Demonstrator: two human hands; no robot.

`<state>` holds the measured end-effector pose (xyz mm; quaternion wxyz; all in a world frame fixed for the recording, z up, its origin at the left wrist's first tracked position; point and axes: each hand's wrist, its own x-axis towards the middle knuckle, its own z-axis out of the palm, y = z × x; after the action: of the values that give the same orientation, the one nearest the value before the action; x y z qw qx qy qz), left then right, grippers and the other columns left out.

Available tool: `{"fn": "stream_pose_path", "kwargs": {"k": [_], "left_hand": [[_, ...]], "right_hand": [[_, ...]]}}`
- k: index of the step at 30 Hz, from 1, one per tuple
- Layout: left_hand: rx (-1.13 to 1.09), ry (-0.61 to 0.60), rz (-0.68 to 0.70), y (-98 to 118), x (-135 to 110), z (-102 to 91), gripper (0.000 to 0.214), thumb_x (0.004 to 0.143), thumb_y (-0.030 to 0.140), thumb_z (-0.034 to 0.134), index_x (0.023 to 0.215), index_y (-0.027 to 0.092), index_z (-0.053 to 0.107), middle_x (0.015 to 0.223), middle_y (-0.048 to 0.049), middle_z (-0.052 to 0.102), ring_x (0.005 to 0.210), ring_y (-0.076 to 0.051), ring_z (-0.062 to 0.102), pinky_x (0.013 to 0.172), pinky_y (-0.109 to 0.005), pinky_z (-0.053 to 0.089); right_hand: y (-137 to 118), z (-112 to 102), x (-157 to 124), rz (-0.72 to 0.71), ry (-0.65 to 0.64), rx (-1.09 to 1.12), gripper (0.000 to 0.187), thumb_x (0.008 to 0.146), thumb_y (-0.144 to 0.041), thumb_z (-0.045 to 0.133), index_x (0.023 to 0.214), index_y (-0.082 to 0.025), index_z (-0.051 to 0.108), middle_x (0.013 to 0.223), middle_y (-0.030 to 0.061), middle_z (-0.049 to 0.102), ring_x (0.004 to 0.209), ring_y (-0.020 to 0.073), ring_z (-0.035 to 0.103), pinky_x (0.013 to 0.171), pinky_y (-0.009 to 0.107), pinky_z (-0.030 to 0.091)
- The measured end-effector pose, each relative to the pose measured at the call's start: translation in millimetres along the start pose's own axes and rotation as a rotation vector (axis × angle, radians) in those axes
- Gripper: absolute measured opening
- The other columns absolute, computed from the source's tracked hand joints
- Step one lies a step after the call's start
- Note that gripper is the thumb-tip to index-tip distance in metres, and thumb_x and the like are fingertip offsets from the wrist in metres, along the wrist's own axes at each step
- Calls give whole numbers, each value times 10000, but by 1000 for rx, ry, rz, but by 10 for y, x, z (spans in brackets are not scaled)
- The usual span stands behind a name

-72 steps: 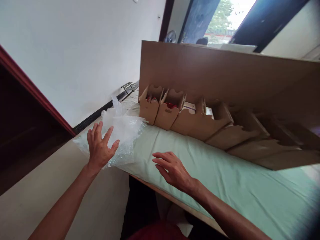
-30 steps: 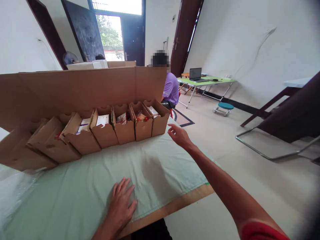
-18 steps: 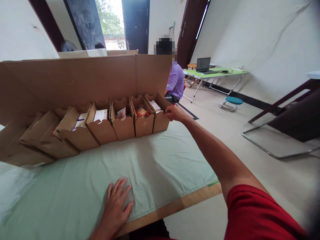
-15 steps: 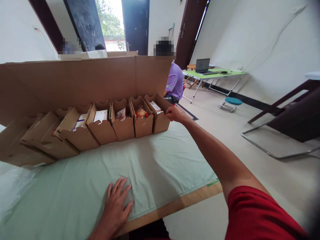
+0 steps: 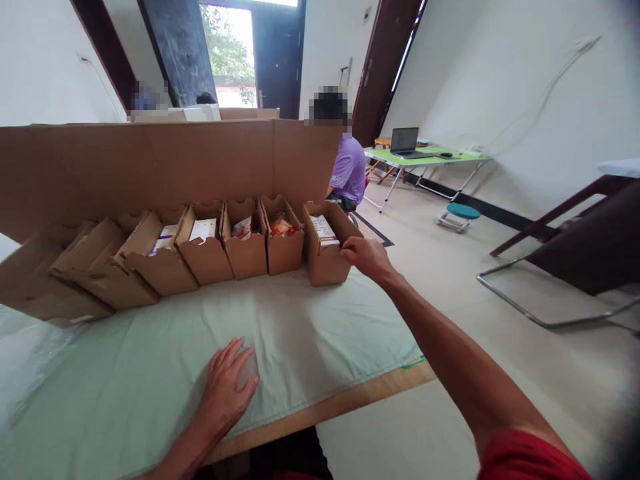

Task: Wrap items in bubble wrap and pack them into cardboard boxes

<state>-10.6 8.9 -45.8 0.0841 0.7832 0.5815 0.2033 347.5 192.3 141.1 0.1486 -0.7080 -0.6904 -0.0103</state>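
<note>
My right hand (image 5: 367, 258) grips the front right rim of the rightmost cardboard box (image 5: 327, 265), its fingers closed on the edge. A white package with dark lettering (image 5: 323, 230) lies inside that box. The box stands on the pale green cloth (image 5: 260, 313), apart from its row. To its left is a box (image 5: 286, 252) with a red and yellow packet (image 5: 283, 225) in it. My left hand (image 5: 230, 380) rests flat on the cloth near the table's front edge, fingers stretched out and holding nothing.
Several more open cardboard boxes (image 5: 249, 257) line up leftward, the leftmost ones leaning. Behind them rises a tall cardboard panel (image 5: 200, 160). Beyond it sits a person in a purple shirt (image 5: 350, 170). Clear plastic (image 5: 30, 360) lies at the left; a green table (image 5: 430, 157) holds a laptop (image 5: 405, 142).
My right hand has pulled the rightmost box toward me and to the right, opening a gap beside its neighbour. My left hand stays on the cloth.
</note>
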Motion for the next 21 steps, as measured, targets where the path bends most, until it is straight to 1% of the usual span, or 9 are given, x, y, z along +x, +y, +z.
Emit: {"fn": "stream_pose_path", "kwargs": {"k": [3, 6, 9, 11, 13, 15, 16, 18, 21], "left_hand": [[-141, 12, -8, 154, 158, -34, 488, 852, 315, 583, 1319, 196, 658, 1476, -151, 586, 1364, -328, 548, 1140, -565, 439], [-293, -43, -43, 403, 276, -19, 560, 851, 299, 585, 1399, 182, 579, 1524, -162, 531, 1399, -321, 513, 1167, -555, 412], [-423, -83, -58, 640, 339, -4, 671, 854, 310, 592, 1497, 168, 458, 1581, -175, 455, 1468, -323, 428, 1214, -553, 347], [-499, -88, -71, 740, 370, -14, 720, 854, 315, 598, 1532, 175, 399, 1602, -170, 423, 1497, -320, 385, 1236, -546, 308], [-578, -78, -97, 792, 430, -38, 741, 850, 313, 606, 1542, 188, 374, 1604, -163, 415, 1502, -320, 374, 1243, -539, 291], [-685, -76, -114, 827, 564, -59, 774, 847, 333, 627, 1555, 197, 346, 1610, -164, 399, 1498, -327, 377, 1238, -538, 293], [-749, -77, -119, 849, 666, -63, 807, 837, 351, 649, 1561, 197, 330, 1617, -171, 383, 1497, -336, 375, 1233, -543, 294], [-889, -89, -128, 917, 927, -52, 910, 783, 391, 727, 1569, 201, 309, 1637, -181, 341, 1504, -364, 348, 1228, -561, 285], [-1135, -160, -93, 1069, 1336, -1, 1023, 653, 421, 853, 1531, 216, 370, 1603, -175, 400, 1499, -406, 331, 1218, -571, 285]], "right_hand": [[-120, -4, -496, -5, 47, -62, 229, 933, -336, 585, 1014, -230, 771, 860, 62, 790, 782, 231, 705, 608, 289, 370], [-334, 17, -1020, -50, 112, -46, 241, 959, -341, 555, 980, -221, 763, 741, 60, 769, 663, 221, 701, 570, 287, 368], [-469, -11, -1487, -219, 230, 198, 259, 986, -295, 515, 1095, -228, 740, 727, 25, 767, 607, 168, 694, 576, 259, 433], [-409, -51, -1722, -269, 361, 398, 266, 994, -293, 522, 1157, -229, 721, 758, 14, 768, 594, 138, 682, 594, 243, 482], [-216, -52, -1858, -162, 497, 556, 232, 985, -321, 554, 1099, -220, 729, 734, 7, 742, 574, 127, 658, 599, 246, 514], [44, 44, -1877, 42, 541, 678, 231, 963, -370, 580, 1016, -200, 726, 720, 14, 720, 591, 140, 659, 602, 269, 538], [167, 135, -1847, 135, 504, 731, 259, 940, -407, 597, 1013, -189, 717, 755, 32, 728, 633, 158, 678, 602, 284, 547], [342, 386, -1741, 221, 320, 804, 416, 831, -475, 689, 1123, -177, 686, 962, 100, 759, 805, 221, 723, 590, 304, 554], [353, 792, -1575, 136, 26, 951, 774, 685, -493, 794, 1362, -215, 542, 1324, 153, 656, 1122, 298, 674, 687, 348, 591]]}}
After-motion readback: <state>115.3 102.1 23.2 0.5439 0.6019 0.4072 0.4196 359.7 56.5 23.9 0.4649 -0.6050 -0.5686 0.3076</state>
